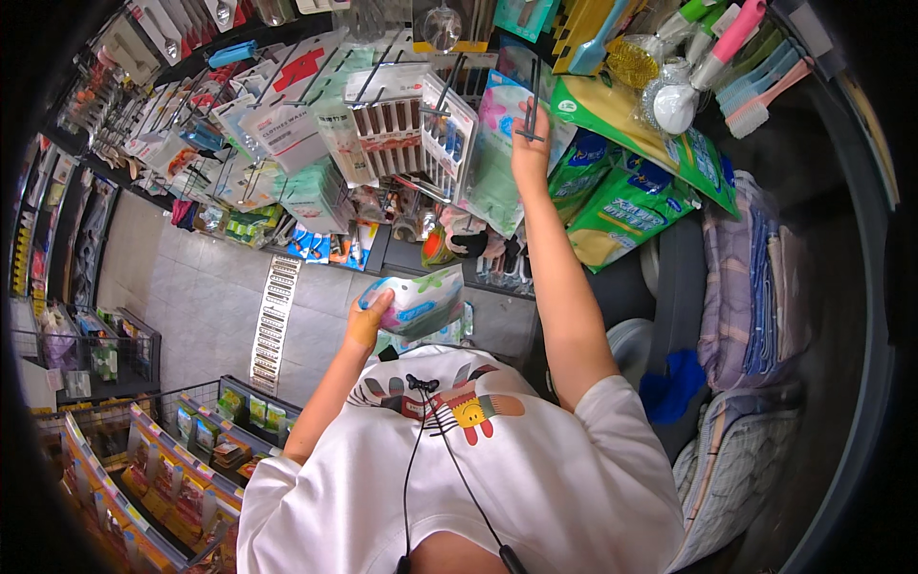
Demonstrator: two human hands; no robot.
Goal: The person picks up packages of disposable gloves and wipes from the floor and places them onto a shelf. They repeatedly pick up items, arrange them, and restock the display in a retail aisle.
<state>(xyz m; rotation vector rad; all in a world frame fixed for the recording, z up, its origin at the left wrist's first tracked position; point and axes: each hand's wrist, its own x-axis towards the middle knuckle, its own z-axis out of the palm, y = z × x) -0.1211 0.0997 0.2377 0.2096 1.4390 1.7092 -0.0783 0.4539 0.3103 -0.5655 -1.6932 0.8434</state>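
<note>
My left hand (pixel 367 323) grips a clear plastic package (pixel 416 301) printed with green and blue flowers, held in front of my shirt. Below it, partly hidden, is another flower-printed package (pixel 459 326). My right hand (pixel 532 154) is raised to the rack, at the end of a black metal display hook (pixel 532 100). On that hook hangs a similar flower-printed package (pixel 495 172), whose face the right fingers touch or overlap. Whether they pinch the package or the hook is unclear.
Chopstick packs (pixel 391 136) and other goods hang left of my right hand. Right of it are green-and-yellow packages (pixel 631 208) and cleaning brushes (pixel 670 100). Folded textiles (pixel 746 301) stand at right. A drain grate (pixel 276 323) crosses the tiled floor; wire-sided display bins (pixel 179 423) are lower left.
</note>
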